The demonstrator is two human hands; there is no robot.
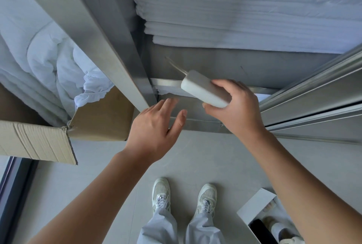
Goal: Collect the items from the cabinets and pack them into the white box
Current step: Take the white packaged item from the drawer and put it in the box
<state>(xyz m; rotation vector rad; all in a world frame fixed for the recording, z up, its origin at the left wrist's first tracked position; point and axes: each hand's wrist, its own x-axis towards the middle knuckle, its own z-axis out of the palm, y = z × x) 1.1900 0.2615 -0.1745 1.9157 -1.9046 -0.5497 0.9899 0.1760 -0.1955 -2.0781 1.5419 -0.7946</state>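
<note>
Two hands are out before the cabinet (88, 18). The left hand (154, 126) holds nothing, its fingers straight and slightly apart, just by the cabinet's lower edge. The right hand (237, 112) has thumb and fingers clamped round a white block (203, 88), held up in front of the steel shelf (254, 63). A cardboard box (39, 140) of linen (49, 63) stands far left, folded towels (254, 18) fill the shelf, and the white box (254, 202) lies open on the grey floor (195, 155), lower right.

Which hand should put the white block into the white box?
Right. The right hand grips the white block, and the white box sits on the floor on that side. The left hand holds nothing.
</note>
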